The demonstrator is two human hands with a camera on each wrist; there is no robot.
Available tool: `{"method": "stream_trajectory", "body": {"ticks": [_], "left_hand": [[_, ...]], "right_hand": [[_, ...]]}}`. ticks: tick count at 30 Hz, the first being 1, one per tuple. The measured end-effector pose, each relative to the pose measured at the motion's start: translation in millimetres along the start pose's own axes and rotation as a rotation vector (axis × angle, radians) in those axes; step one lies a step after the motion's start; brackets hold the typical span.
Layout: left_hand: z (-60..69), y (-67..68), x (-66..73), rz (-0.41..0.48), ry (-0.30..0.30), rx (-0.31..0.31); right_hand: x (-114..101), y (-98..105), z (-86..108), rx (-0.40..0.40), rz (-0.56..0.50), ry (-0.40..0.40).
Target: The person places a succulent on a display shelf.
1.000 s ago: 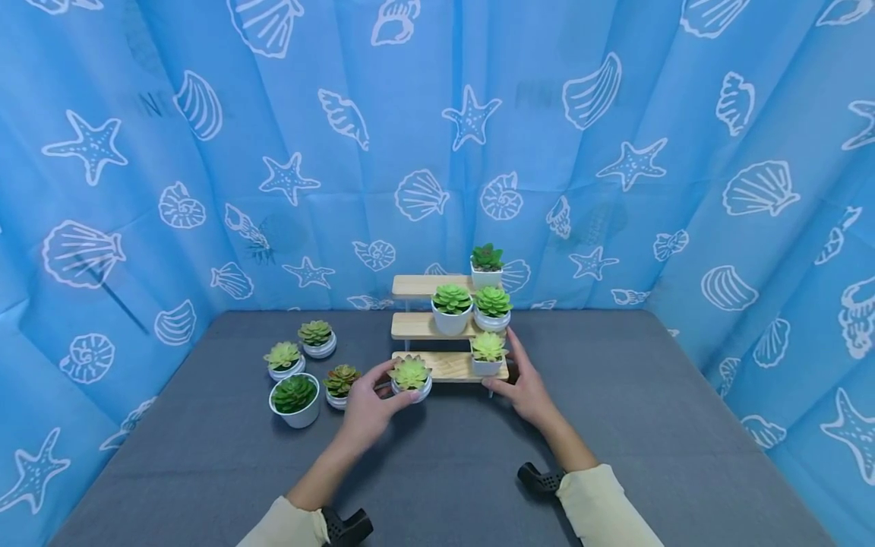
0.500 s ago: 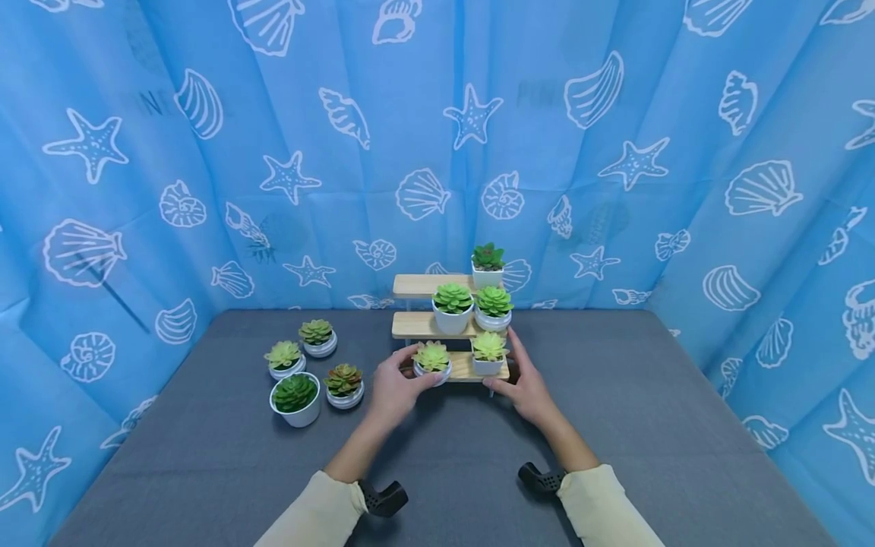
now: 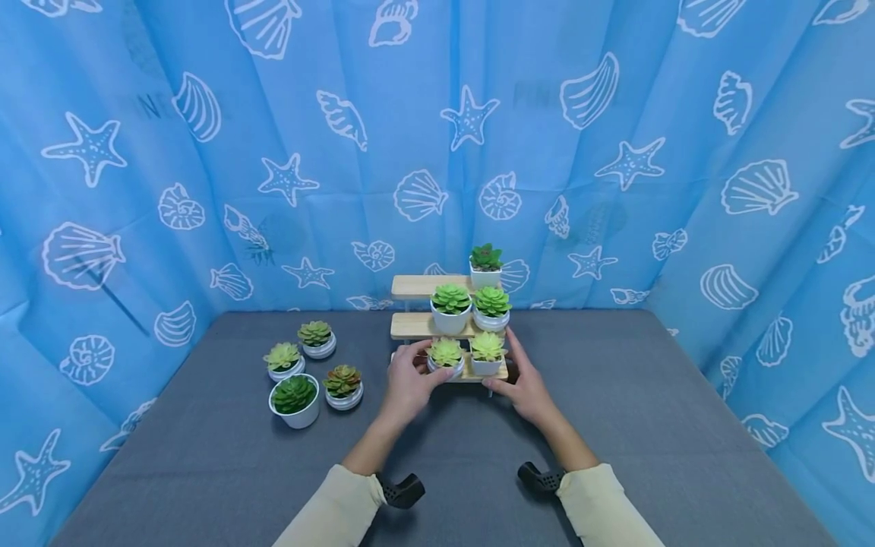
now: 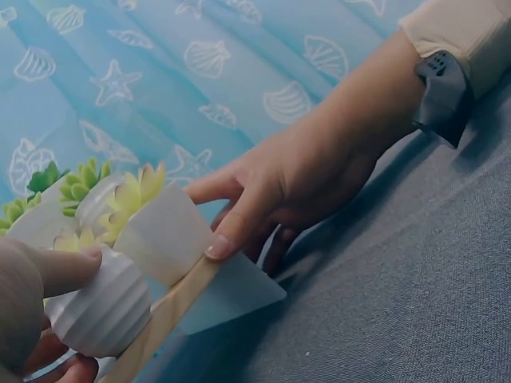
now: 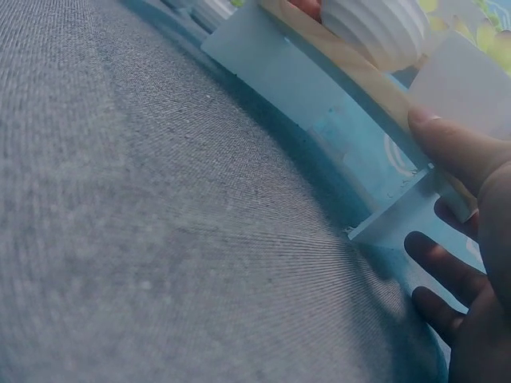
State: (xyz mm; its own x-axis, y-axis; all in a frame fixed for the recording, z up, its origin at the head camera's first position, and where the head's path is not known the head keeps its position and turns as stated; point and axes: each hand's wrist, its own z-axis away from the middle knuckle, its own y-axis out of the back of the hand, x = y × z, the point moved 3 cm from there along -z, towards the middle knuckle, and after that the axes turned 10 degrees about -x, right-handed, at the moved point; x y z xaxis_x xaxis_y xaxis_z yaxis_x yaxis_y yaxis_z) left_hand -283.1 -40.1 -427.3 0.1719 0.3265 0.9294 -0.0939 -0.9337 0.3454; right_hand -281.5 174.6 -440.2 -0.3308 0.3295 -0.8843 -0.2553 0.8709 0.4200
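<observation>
A three-tier stand with wooden shelves (image 3: 413,325) and clear side panels (image 4: 231,291) stands near the curtain. My left hand (image 3: 410,384) grips a ribbed white pot (image 4: 108,307) with a pale green succulent (image 3: 445,353) at the bottom shelf, beside a square white pot (image 3: 486,366). In the right wrist view the ribbed pot (image 5: 379,32) is at the shelf board. My right hand (image 3: 529,387) holds the right end of that shelf, its thumb on the board's front edge and other fingers around the side panel. Whether the ribbed pot touches the board is unclear.
Several potted succulents stand left on the grey cloth (image 3: 205,456), among them a dark green one (image 3: 295,395) and a reddish one (image 3: 343,381). Other pots occupy the middle shelf, and one (image 3: 485,266) the top right. A blue shell-print curtain (image 3: 342,167) hangs behind.
My left hand has carried the ribbed pot from left of the stand's middle rightward and slightly back, up beside the square pot. My right hand has stayed in place.
</observation>
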Motion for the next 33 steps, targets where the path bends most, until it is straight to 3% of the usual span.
{"method": "stream_trajectory", "body": {"ticks": [9, 15, 19, 25, 33], "left_hand": [[3.5, -1.8, -5.0, 0.04, -0.027, -0.002], [8.7, 3.9, -6.4, 0.042, -0.102, 0.026], [13.6, 11.1, -4.8, 0.037, -0.161, 0.043], [22.6, 30.7, 1.9, -0.036, -0.266, 0.081], [35.8, 73.2, 6.9, -0.227, -0.359, 0.155]], "right_hand": [[5.3, 0.8, -1.5, -0.004, 0.027, -0.024], [34.4, 0.8, -9.4, 0.012, 0.053, -0.011], [36.4, 1.8, -9.7, 0.011, 0.066, -0.018], [33.7, 2.0, -9.6, 0.011, 0.047, -0.024], [34.1, 2.8, -9.9, 0.005, 0.048, -0.036]]}}
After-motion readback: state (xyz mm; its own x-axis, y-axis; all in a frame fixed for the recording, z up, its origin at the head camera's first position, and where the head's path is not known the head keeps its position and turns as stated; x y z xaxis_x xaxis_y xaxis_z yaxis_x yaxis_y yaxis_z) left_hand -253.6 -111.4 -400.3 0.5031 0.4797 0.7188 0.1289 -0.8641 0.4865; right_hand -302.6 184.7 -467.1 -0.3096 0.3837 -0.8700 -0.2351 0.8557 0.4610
